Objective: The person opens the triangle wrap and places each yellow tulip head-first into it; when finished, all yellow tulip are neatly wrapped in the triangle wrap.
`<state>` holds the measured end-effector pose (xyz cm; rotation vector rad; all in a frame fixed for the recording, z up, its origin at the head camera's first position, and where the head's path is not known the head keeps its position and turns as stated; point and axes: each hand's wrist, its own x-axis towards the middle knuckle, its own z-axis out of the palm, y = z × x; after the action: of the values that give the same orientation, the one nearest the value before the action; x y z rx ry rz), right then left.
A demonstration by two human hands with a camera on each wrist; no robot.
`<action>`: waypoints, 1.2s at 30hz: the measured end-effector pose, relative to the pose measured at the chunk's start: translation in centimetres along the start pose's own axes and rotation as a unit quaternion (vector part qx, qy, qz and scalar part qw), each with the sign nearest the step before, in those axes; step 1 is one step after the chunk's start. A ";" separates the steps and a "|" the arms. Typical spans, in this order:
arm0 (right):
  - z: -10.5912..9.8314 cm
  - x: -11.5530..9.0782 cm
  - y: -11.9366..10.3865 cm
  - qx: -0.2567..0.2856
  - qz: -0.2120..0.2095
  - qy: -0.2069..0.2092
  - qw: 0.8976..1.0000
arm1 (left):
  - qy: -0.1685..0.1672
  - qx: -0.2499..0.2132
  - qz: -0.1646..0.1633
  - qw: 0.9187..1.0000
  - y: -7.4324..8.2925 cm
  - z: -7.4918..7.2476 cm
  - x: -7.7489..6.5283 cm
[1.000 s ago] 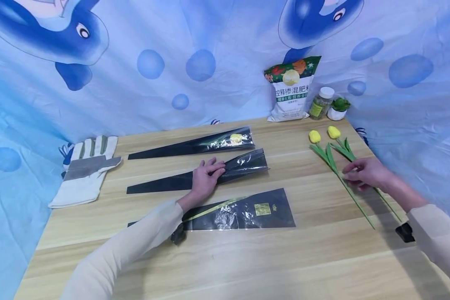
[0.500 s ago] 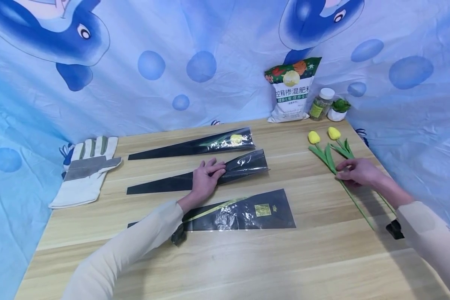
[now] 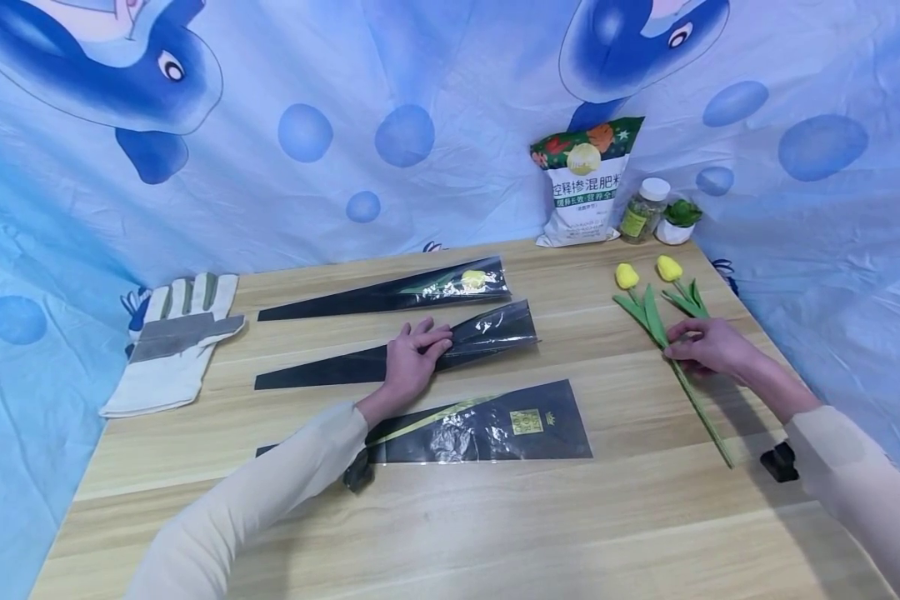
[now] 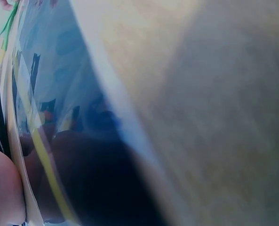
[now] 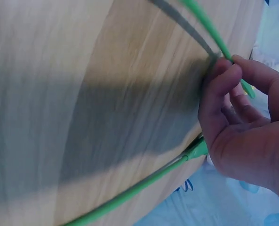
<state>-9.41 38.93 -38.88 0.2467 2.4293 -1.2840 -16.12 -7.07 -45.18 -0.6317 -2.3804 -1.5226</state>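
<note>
My right hand [image 3: 708, 346] pinches the stem of a yellow artificial tulip [image 3: 627, 276] between thumb and fingertips. In the right wrist view that green tulip stem [image 5: 207, 21] rises off the wood. A second yellow tulip [image 3: 670, 267] lies beside it, partly hidden behind the hand. My left hand [image 3: 411, 360] rests on the middle of a black flower sleeve [image 3: 330, 367] with a clear front. Behind it, another sleeve [image 3: 345, 298] holds a yellow tulip [image 3: 473, 279]. Nearer me a flat sleeve [image 3: 480, 433] with a gold stripe lies partly under my left forearm.
A white and grey work glove [image 3: 168, 350] lies at the table's left. At the back right stand a fertilizer bag [image 3: 583, 187], a white-capped jar [image 3: 642, 210] and a small potted plant [image 3: 677, 221]. A blue patterned cloth [image 3: 450, 108] hangs behind the wooden table [image 3: 480, 533].
My right hand has moved slightly left and taken hold of the left tulip's stem. The stem's lower end has shifted left and toward me. My left hand has stayed in place.
</note>
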 end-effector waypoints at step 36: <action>3.5 1.6 -7.6 0.467 -0.195 0.155 0.848 | 0.017 0.008 -0.001 1.000 0.1 0.1 0.1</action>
<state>-12.45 31.68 -35.58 0.2207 1.9061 -2.7440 -16.10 -6.88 -45.13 -0.5952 -2.3657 -1.5016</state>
